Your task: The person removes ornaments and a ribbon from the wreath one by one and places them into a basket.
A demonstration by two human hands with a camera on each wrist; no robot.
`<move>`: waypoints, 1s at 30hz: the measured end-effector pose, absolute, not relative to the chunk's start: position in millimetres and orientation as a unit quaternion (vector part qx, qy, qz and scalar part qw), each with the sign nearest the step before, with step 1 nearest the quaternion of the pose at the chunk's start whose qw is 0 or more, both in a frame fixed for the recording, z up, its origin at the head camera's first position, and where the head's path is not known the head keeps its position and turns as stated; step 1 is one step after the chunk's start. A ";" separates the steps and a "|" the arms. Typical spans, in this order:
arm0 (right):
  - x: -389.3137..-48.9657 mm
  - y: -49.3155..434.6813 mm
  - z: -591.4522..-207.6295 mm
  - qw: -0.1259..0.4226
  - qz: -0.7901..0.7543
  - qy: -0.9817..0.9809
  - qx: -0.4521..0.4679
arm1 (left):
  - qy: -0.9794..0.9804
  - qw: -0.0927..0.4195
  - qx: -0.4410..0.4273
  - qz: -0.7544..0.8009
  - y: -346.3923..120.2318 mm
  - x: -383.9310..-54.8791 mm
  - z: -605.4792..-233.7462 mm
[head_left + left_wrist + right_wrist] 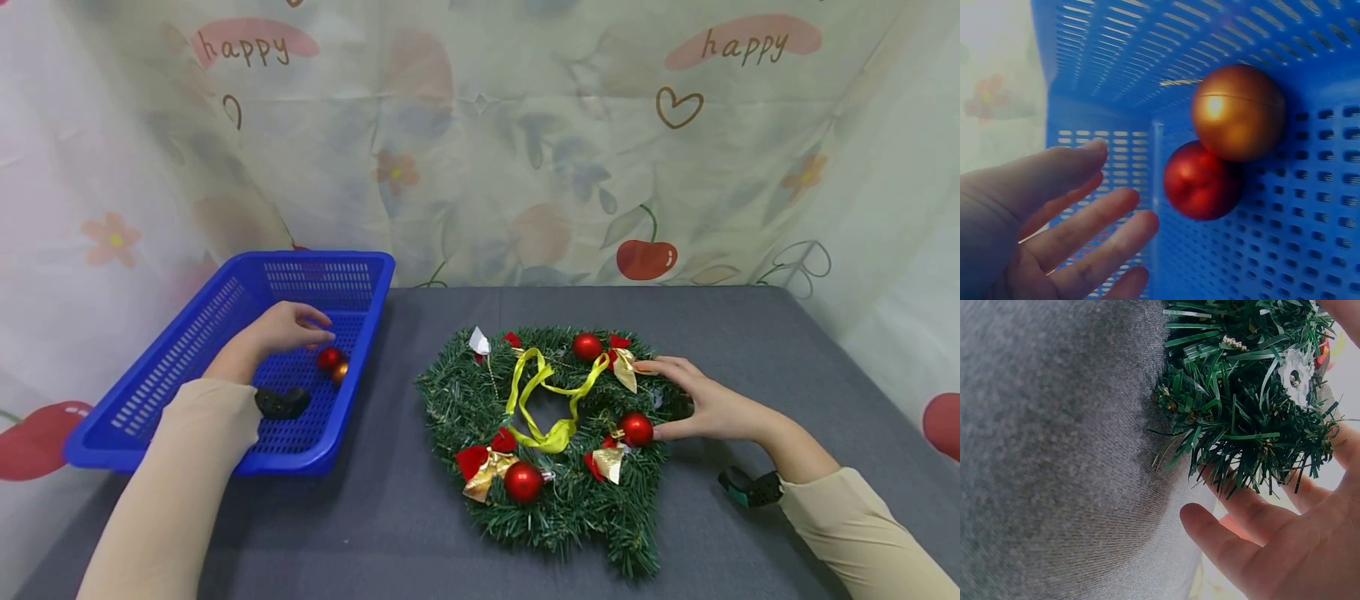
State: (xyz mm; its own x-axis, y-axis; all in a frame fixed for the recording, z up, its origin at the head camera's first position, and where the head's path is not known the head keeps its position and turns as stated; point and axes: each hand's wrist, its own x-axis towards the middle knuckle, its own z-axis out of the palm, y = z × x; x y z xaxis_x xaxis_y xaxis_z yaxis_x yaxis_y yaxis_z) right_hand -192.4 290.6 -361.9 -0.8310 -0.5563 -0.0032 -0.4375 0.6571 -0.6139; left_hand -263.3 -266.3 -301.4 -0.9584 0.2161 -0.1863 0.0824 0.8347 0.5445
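My left hand (281, 327) is inside the blue basket (363, 358), its fingers spread and holding nothing. Just beyond the fingertips lie a red ball ornament (1200, 181) and a gold ball ornament (1239, 112), touching each other by the basket's wall. The green wreath (457, 400) lies flat on the table, bearing red balls, red and gold bows and a yellow ribbon (558, 435). At its right edge is my right hand (708, 404), thumb and fingers parted around the greenery. In the right wrist view, its fingertips (1194, 519) reach right at the pine needles (1241, 437).
A grey cloth (405, 517) covers the table under basket and wreath. Behind stands a patterned curtain (480, 167). The basket's raised rim surrounds my left hand. Dark wrist devices sit below both hands, the left one (282, 403) inside the basket.
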 end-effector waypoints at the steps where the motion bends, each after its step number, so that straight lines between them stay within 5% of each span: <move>1: -192.4 290.5 -361.9 0.096 -0.310 0.905 -0.274 | 0.950 0.113 0.079 0.280 -265.5 -263.1 -300.8; 14: -191.1 289.1 -359.5 0.103 -0.313 0.904 -0.270 | 0.941 0.028 0.136 0.309 -218.2 -242.1 -273.4; 30: -192.2 290.2 -362.0 0.099 -0.314 0.905 -0.271 | 0.897 0.054 0.258 0.355 -147.9 -188.6 -253.2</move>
State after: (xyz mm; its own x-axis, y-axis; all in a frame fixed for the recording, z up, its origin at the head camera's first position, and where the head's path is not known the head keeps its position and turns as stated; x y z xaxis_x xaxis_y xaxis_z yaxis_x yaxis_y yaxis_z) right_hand -192.2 290.2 -362.0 -0.8336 -0.5523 -0.0096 -0.4274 0.6560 -0.6220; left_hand -188.6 -147.9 -253.2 -0.8609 0.5014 0.0858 0.4245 0.6153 0.6642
